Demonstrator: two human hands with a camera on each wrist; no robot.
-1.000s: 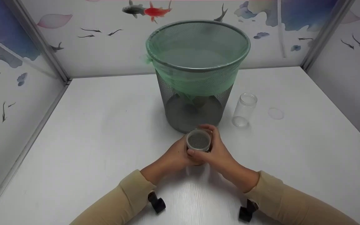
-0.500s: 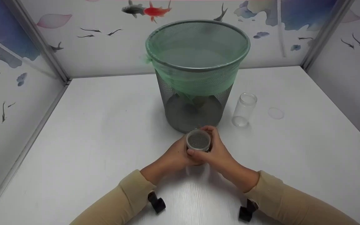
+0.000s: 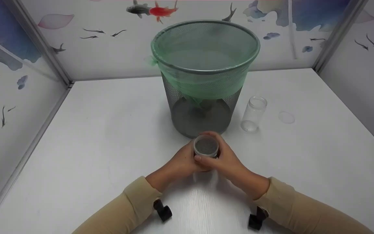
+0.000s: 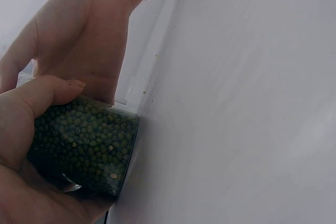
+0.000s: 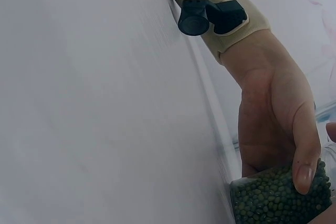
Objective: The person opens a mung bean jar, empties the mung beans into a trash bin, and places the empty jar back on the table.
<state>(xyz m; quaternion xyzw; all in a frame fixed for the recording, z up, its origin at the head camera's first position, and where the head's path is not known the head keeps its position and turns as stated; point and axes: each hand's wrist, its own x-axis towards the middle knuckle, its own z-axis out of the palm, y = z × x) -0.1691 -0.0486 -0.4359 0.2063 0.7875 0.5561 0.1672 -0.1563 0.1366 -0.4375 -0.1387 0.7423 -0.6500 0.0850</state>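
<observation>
A clear jar of green mung beans (image 4: 86,142) stands upright on the white table in front of the bin. Its round translucent top (image 3: 206,145) faces up in the head view. My left hand (image 3: 184,159) wraps the jar's body from the left, the thumb lying across the beans in the left wrist view. At the top, my right hand (image 3: 227,159) grips around the rim, thumb on the near side and fingers on the far side. The right wrist view also shows the jar and the left thumb pressing on it. Most of the left fingers are hidden behind the jar.
A mesh wastebasket (image 3: 200,120) lined with a green bag stands just beyond the hands. To its right are a clear jar without a lid (image 3: 253,113) and a flat clear disc (image 3: 286,117). Patterned walls (image 3: 102,55) border the white table (image 3: 93,136).
My right fingers have shifted a little leftward around the far side of the jar's rim. The left hand and the jar have stayed in place.
</observation>
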